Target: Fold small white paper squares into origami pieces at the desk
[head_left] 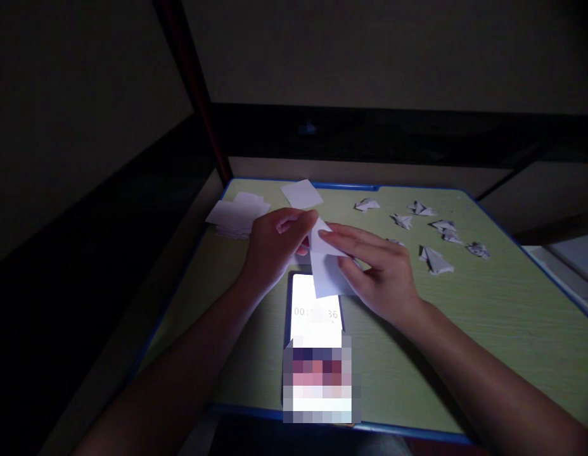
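A partly folded sheet of white paper (329,272) is held up between both hands, above the far end of a lit phone (303,307). My left hand (277,244) pinches its upper left corner between thumb and fingers. On the other side, my right hand (382,269) grips the right part, its fingers lying along a folded flap and the thumb beneath. The phone lies on the table with a timer on its bright screen; the paper covers some of the digits, and its lower part is blurred out.
Loose white sheets (237,214) are stacked at the back left of the green table (503,329). One square sheet (302,193) lies at the back. Several small folded paper pieces (435,259) are scattered on the right. Blue edging rims the tabletop, with walls behind it.
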Demonstrator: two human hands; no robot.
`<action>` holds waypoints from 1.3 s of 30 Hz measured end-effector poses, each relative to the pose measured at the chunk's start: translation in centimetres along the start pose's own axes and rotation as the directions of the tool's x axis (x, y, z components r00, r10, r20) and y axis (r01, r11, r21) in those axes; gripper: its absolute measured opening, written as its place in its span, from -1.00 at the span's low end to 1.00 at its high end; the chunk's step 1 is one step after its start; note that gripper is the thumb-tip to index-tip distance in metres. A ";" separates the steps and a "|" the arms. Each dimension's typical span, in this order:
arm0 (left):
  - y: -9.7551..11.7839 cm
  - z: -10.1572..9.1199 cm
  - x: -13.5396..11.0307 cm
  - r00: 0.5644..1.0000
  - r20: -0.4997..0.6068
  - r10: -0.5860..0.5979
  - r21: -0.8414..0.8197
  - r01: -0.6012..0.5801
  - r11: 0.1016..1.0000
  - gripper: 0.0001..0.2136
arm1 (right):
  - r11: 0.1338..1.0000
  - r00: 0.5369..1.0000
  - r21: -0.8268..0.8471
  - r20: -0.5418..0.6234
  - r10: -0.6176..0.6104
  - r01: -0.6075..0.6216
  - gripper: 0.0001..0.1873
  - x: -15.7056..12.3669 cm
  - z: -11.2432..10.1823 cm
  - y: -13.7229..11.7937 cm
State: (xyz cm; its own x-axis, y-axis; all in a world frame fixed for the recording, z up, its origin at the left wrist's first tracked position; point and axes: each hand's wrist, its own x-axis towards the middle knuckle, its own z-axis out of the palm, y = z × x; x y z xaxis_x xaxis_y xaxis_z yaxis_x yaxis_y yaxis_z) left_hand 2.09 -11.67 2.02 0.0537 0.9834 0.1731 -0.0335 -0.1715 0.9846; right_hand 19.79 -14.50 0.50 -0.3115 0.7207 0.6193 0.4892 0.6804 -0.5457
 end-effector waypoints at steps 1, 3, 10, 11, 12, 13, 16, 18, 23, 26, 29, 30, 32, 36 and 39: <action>-0.1 -0.1 0.0 1.000 -0.003 -0.005 -0.012 0.004 1.000 -0.79 | 1.000 1.000 -0.003 0.006 -0.009 0.009 -0.60 0.0 0.0 0.0; -0.2 -0.2 0.2 1.000 -0.008 -0.023 -0.033 0.023 0.999 -0.80 | 1.000 0.999 0.003 0.028 -0.030 0.030 -0.60 0.0 -0.1 -0.1; 0.4 0.2 0.1 1.000 -0.014 0.003 -0.006 -0.003 1.000 -0.82 | 0.801 0.948 0.519 0.070 0.309 -0.299 -0.67 1.1 -0.3 -0.9; 0.5 0.3 0.0 1.000 -0.013 0.009 -0.016 -0.010 1.000 -0.82 | 0.743 0.917 0.554 0.105 0.384 -0.375 -0.71 1.3 -0.3 -1.0; 0.6 0.5 -0.1 1.000 -0.011 0.015 -0.024 -0.015 1.000 -0.83 | 0.694 0.883 0.562 0.164 0.439 -0.450 -0.73 1.5 -0.3 -1.1; 0.6 0.6 -0.2 1.000 -0.007 0.019 -0.028 -0.019 0.999 -0.84 | 0.650 0.849 0.556 0.237 0.473 -0.518 -0.70 1.6 -0.3 -1.2; 0.6 0.9 -0.5 1.000 -0.009 0.009 0.001 -0.009 1.000 -0.88 | 0.522 0.752 0.541 0.468 0.465 -0.660 -0.60 1.7 -0.4 -1.4; 0.6 1.0 -0.7 1.000 0.012 -0.026 0.026 0.026 0.999 -0.85 | 0.472 0.729 0.557 0.501 0.466 -0.684 -0.62 1.6 -0.3 -1.5; 0.6 1.2 -1.1 0.989 0.147 -0.019 0.085 0.007 0.996 -0.81 | 0.460 0.747 0.607 0.386 0.542 -0.648 -0.68 1.5 -0.1 -1.1; 0.4 1.3 -1.1 0.994 0.108 0.001 0.081 -0.010 0.997 -0.83 | 0.446 0.746 0.614 0.409 0.526 -0.651 -0.68 1.7 -0.4 -0.7; 0.4 1.2 -1.0 0.999 0.042 0.014 0.060 -0.017 0.998 -0.81 | 0.510 0.805 0.651 0.294 0.515 -0.563 -0.72 1.9 -0.9 -0.1; 0.5 1.2 -1.0 0.999 0.038 0.016 0.058 -0.018 0.998 -0.82 | 0.543 0.823 0.656 0.225 0.522 -0.524 -0.74 1.9 -1.1 0.1; 0.8 1.3 -1.2 0.998 0.065 -0.007 0.058 0.003 0.998 -0.82 | 0.597 0.839 0.648 0.128 0.528 -0.474 -0.75 2.0 -1.2 0.2; 1.3 1.6 -1.7 0.977 0.210 -0.040 0.112 0.016 0.994 -0.80 | 0.628 0.875 0.638 0.161 0.457 -0.446 -0.75 2.0 -1.2 -0.1; 1.3 1.8 -1.9 0.960 0.278 -0.033 0.135 -0.005 0.991 -0.80 | 0.582 0.860 0.659 0.214 0.463 -0.477 -0.82 1.9 -1.1 -0.2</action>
State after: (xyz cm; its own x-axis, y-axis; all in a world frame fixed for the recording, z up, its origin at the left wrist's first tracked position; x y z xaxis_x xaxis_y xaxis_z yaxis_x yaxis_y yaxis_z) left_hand 3.76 -13.89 3.06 0.3298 0.9335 0.1406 0.1018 -0.1832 0.9778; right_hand 19.99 -13.46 2.43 -0.2153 0.9635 0.1591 -0.1034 0.1395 -0.9848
